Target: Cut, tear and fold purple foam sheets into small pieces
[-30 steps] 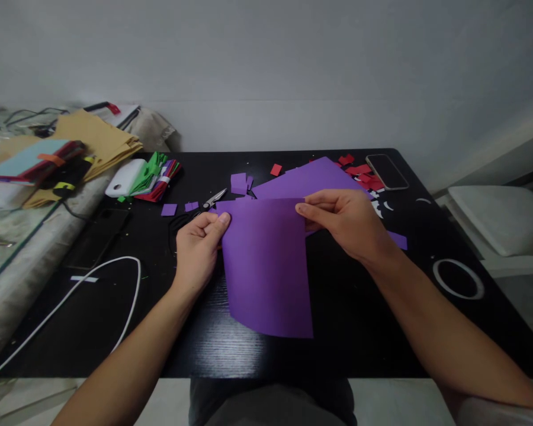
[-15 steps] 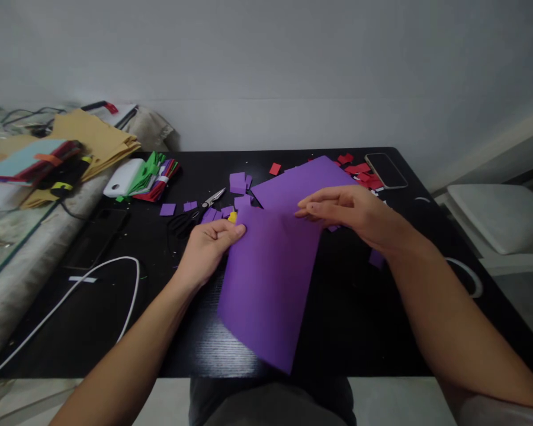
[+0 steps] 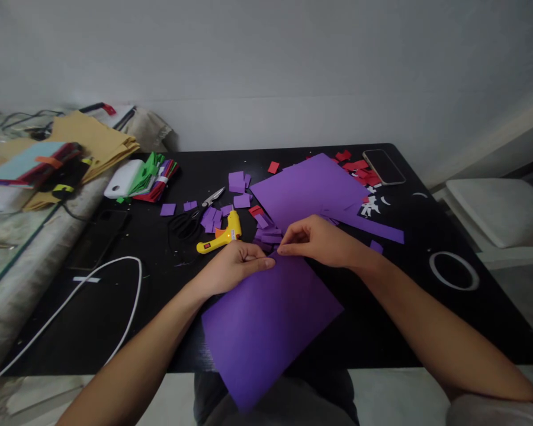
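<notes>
Both hands, left (image 3: 234,266) and right (image 3: 316,241), pinched the far corner of an uncut purple sheet (image 3: 266,322) overhanging the tabletop (image 3: 160,307) edge, with purple squares (image 3: 213,216) already cut, scissors (image 3: 194,218) lying idle.

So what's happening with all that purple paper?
A person sits at a black table and pinches the far corner of a large purple paper sheet with the left hand and the right hand. The sheet's near end hangs over the table edge. A yellow glue gun, black-handled scissors and small purple paper squares lie just beyond the hands.
</notes>
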